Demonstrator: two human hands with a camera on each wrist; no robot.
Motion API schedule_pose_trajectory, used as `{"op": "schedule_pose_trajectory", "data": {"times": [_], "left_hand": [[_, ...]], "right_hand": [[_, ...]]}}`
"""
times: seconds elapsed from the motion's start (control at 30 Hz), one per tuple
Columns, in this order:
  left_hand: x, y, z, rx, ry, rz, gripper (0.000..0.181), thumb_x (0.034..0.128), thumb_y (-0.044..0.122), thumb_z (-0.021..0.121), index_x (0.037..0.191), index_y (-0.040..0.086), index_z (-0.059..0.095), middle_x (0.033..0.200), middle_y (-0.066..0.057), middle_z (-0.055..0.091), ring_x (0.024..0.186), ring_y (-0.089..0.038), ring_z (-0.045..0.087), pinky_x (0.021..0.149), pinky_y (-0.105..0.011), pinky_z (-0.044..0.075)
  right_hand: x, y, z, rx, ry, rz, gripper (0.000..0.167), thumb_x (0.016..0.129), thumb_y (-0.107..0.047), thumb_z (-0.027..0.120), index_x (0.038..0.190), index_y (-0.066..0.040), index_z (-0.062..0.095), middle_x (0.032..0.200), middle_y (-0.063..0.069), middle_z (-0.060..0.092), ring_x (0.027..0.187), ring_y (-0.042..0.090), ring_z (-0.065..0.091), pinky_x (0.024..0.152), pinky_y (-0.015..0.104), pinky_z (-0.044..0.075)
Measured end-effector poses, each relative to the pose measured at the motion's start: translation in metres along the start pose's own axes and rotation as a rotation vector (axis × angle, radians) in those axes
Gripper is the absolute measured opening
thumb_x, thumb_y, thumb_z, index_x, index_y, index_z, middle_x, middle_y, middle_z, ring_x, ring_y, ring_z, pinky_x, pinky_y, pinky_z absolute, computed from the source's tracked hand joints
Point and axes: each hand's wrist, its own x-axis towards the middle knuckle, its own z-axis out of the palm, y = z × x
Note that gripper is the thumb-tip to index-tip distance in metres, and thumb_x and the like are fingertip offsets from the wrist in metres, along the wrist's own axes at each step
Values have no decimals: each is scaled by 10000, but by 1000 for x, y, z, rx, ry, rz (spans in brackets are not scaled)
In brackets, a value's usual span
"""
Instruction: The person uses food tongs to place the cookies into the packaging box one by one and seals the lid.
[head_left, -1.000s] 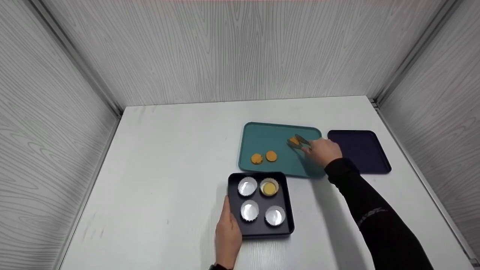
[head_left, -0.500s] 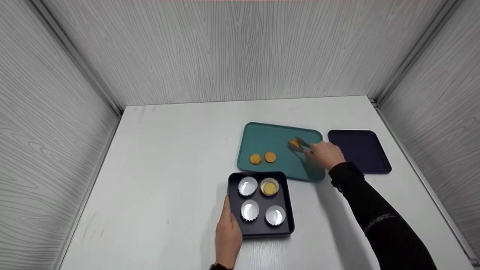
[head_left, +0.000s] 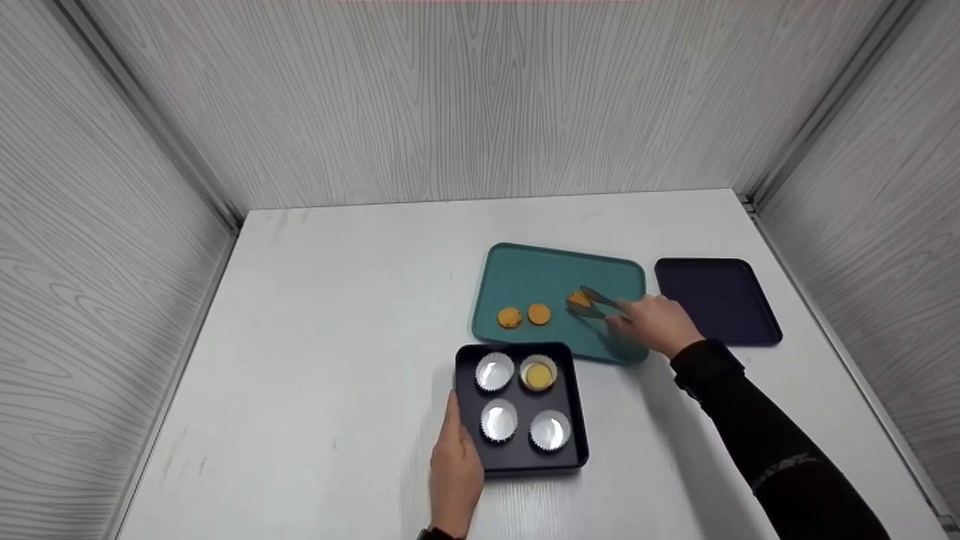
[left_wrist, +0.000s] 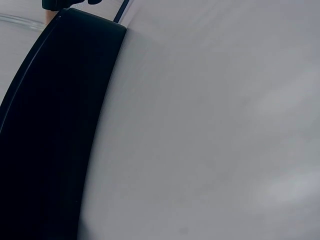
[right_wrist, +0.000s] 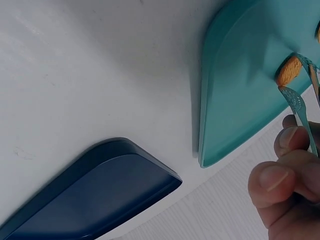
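My right hand (head_left: pixel 660 322) holds small green tongs (head_left: pixel 596 301), whose tips sit on both sides of an orange-brown round piece (head_left: pixel 577 298) on the teal tray (head_left: pixel 525 266). The right wrist view shows this piece (right_wrist: pixel 289 71) tilted between the tong tips, with fingers (right_wrist: pixel 272 177) around the handle. Two more round pieces, one (head_left: pixel 509 317) and another (head_left: pixel 538 313), lie to its left. My left hand (head_left: pixel 457 476) rests with straight fingers against the left side of a dark square pan (head_left: pixel 525 461). Four foil cups stand inside; the back right one holds a yellow piece (head_left: pixel 538 376).
A flat dark purple tray (head_left: pixel 716 300) lies right of the teal one. The square pan stands close against the teal tray's front edge. White wood-grained panels rise behind and on both sides of the white table (head_left: pixel 330 322).
My right hand, the tongs and the piece between their tips have moved a little left and nearer the pan. The teal tray has turned slightly. My left hand has stayed at the pan.
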Motion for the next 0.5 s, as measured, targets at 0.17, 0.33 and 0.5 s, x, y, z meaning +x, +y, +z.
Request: {"op": "schedule_pose_trajectory", "data": {"times": [0.17, 0.33, 0.5], "left_hand": [[-1, -1, 0, -8, 5, 19, 511, 1071, 13, 390, 1580, 36, 369, 1557, -137, 470, 1339, -245, 531, 978, -432, 517], [-1, -1, 1, -1, 6, 21, 516, 1069, 12, 404, 1583, 46, 371, 1557, -130, 472, 1350, -231, 515, 982, -424, 514], [-1, -2, 1, -7, 3, 15, 523, 1067, 11, 405, 1587, 52, 364, 1564, -123, 464, 1365, -229, 500, 1001, -427, 504]], "right_hand": [[-4, -4, -1, -23, 73, -73, 319, 962, -293, 728, 1102, -7, 743, 548, 82, 563, 458, 223, 535, 494, 435, 489], [-7, -11, -6, -57, 121, -121, 320, 964, -295, 723, 1116, -13, 739, 525, 63, 534, 428, 200, 491, 483, 403, 477], [-9, -22, -13, -70, 211, -223, 330, 948, -282, 742, 1132, -9, 735, 548, 76, 585, 431, 202, 521, 472, 380, 485]]}}
